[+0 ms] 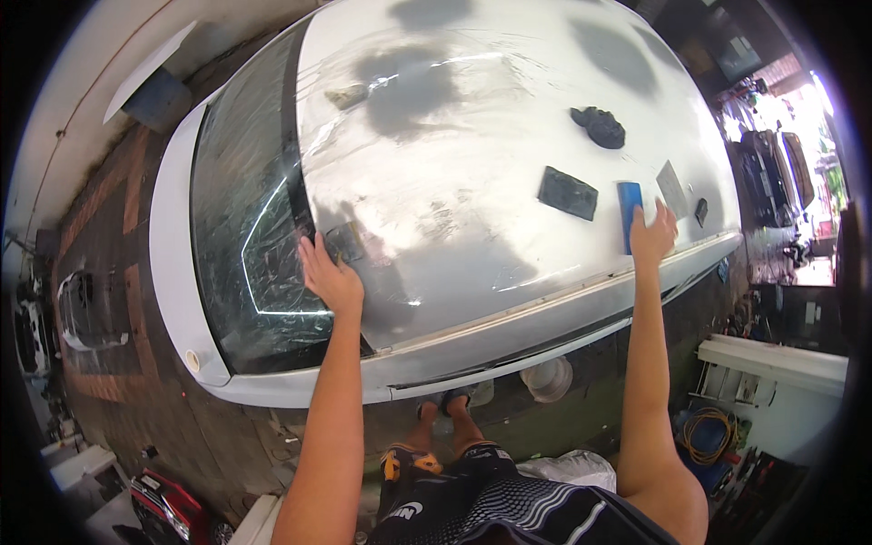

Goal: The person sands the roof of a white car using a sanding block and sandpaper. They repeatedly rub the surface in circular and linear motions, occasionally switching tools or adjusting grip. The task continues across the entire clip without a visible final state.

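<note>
A white car roof with grey patches spreads before me. My left hand is open, fingers stretched out at the roof's edge beside the dark rear or front glass. A small dark square sheet lies by its fingertips. My right hand is open over the right part of the roof, its thumb at the side of a blue block and its fingers apart. Just beyond those fingers lies a grey sheet, perhaps sandpaper. A dark rectangular pad rests left of the block.
A crumpled black cloth or cap lies farther back on the roof, and a small dark piece to the right. A pale lump sits near the glass. A whitish round container stands on the floor beside the car.
</note>
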A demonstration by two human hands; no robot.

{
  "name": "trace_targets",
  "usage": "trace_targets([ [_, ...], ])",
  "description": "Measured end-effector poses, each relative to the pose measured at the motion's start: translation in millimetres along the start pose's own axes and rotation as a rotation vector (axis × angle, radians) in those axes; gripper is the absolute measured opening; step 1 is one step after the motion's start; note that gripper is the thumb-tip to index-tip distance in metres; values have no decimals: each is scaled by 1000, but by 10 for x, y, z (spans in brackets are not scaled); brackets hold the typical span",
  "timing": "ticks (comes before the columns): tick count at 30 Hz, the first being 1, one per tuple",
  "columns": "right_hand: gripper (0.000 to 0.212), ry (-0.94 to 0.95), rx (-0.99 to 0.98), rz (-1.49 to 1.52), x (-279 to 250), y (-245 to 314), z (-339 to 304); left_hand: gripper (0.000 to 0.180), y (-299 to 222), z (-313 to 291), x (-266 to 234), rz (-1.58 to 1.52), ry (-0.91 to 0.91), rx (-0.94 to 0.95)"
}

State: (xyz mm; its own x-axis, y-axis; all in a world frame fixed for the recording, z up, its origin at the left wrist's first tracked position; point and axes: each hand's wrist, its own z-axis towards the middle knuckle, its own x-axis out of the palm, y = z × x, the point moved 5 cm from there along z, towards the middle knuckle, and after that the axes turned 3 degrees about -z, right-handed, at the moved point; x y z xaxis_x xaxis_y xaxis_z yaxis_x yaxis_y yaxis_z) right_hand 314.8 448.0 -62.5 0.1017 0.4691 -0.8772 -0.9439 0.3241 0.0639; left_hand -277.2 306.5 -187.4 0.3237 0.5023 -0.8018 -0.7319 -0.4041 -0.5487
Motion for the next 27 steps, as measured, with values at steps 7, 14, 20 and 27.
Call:
trace_targets([
  [7, 77, -86, -176, 253, 412, 1214, 997, 71, 3, -7, 57, -19, -8, 24],
  [14, 49, 150, -164, 92, 708, 2007, 973, 71, 9, -2, 21, -26, -16, 13],
  [20, 23, 425, -107, 853, 450, 2709, 587, 75, 11, -30, 8, -21, -4, -20],
  [27, 21, 894, 201, 1473, -232, 3300, -215, 61, 30, 55, -84, -160, -115, -16],
])
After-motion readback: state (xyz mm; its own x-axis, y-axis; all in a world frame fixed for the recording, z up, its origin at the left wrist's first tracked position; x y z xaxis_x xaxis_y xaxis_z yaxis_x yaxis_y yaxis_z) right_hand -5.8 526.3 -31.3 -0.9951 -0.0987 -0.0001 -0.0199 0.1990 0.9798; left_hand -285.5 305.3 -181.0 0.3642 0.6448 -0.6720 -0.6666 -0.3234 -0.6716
